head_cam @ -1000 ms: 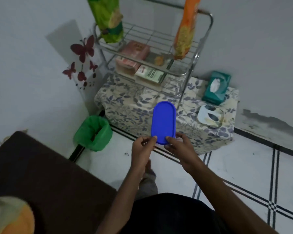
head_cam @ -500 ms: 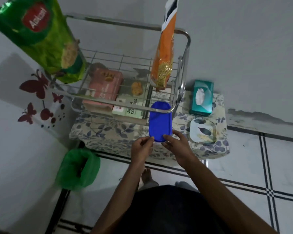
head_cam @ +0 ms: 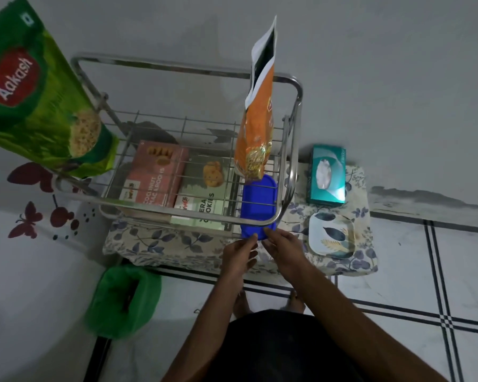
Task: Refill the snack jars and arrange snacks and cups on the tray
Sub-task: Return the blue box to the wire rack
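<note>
A blue oval container lid (head_cam: pixel 257 201) lies under the steel wire rack (head_cam: pixel 193 213), its near end sticking out at the front right. My left hand (head_cam: pixel 239 255) and my right hand (head_cam: pixel 283 248) both pinch that near end. On the rack's top shelf stand a green Aakash snack bag (head_cam: pixel 42 106) at the left and an open orange snack bag (head_cam: pixel 255 142) at the right. Below lie a pink coconut macaroons box (head_cam: pixel 155 177) and a cookies box (head_cam: pixel 202 194). A leaf-print square plate (head_cam: pixel 331 238) sits to the right on the floral-covered low table (head_cam: pixel 155 244).
A teal tissue box (head_cam: pixel 327 175) stands behind the plate by the grey wall. A green-lined bin (head_cam: pixel 122 299) is on the floor at the left, below the table. White tiled floor with dark lines (head_cam: pixel 425 299) spreads to the right. Butterfly stickers (head_cam: pixel 31 216) mark the left wall.
I have stepped closer to the rack. Both hands have pushed the blue lid forward, so it now lies under the rack's lower shelf instead of in front of it.
</note>
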`<state>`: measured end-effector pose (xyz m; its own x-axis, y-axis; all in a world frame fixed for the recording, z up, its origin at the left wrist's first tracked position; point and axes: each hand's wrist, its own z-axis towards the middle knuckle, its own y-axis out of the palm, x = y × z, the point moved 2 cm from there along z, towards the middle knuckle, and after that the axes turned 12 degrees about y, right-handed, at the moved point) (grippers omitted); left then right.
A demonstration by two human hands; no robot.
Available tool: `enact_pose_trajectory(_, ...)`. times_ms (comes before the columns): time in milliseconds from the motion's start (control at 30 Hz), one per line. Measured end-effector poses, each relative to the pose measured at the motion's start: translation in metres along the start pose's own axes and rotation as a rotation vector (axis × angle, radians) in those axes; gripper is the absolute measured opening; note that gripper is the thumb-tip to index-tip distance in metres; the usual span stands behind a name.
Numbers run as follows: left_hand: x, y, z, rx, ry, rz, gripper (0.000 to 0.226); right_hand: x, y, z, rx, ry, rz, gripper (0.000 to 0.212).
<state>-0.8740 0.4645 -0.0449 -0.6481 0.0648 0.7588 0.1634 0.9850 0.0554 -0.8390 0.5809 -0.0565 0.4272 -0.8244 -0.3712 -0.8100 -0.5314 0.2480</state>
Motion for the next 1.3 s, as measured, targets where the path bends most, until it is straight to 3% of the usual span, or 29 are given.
enact_pose_trajectory(100, 0.001, 0.004, 0.004, 0.016, -0.004, -0.029, 0.020, -0.003, -0.001, 0.003, 0.038, 0.062, -0.037, 0.036)
enact_pose_trajectory(233, -0.001, 0.006, 0.008, 0.043, -0.040, -0.073, 0.023, -0.003, 0.001, 0.001, -0.030, 0.136, -0.029, 0.028)
enact_pose_trajectory(333, -0.003, 0.006, 0.010, 0.049, -0.040, -0.065, 0.023, -0.002, -0.001, 0.001, -0.051, 0.109, -0.024, 0.019)
enact_pose_trajectory(833, 0.008, 0.015, 0.016, 0.128, 0.020, 0.000, 0.010, -0.009, 0.008, 0.007, -0.063, 0.003, -0.020, 0.024)
enact_pose_trajectory(967, 0.009, 0.016, 0.018, 0.140, 0.021, 0.005, 0.011, -0.012, 0.011, 0.004, -0.033, 0.023, -0.029, 0.004)
enact_pose_trajectory(1067, 0.009, 0.015, 0.017, 0.171, 0.037, 0.026, 0.012, -0.013, 0.012, 0.002, 0.011, 0.048, -0.096, 0.014)
enact_pose_trajectory(1300, 0.007, 0.012, 0.012, 0.211, 0.051, 0.017, 0.012, -0.010, 0.012, 0.001, -0.012, 0.088, -0.128, 0.015)
